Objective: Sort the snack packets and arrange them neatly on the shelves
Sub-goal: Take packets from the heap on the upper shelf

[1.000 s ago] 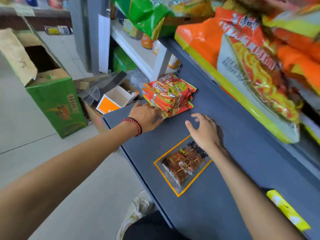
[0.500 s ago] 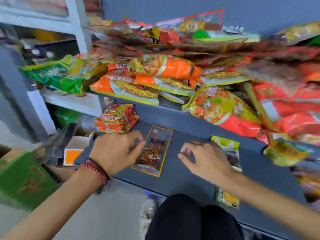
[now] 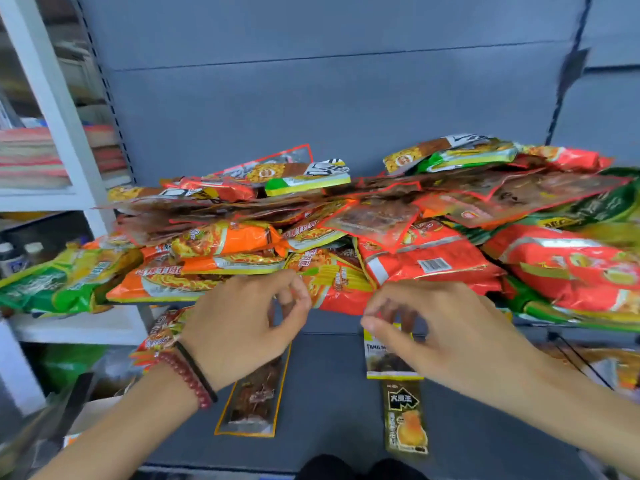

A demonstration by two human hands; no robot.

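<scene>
Centre frame: left hand (image 3: 242,327) and right hand (image 3: 446,334), fingers loosely curled and holding nothing, over a grey shelf (image 3: 329,393). Middle band: a heaped pile of snack packets (image 3: 433,258). Lower centre: an orange-edged clear packet (image 3: 252,403), partly hidden by the left hand; to its right, a yellow-edged packet (image 3: 391,362) and a dark packet (image 3: 406,420).

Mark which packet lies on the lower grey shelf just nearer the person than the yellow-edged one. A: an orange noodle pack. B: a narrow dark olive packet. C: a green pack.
B: the dark olive packet lies flat on the lower shelf, on the person's side of the yellow-edged packet that the right hand hovers over.
</scene>
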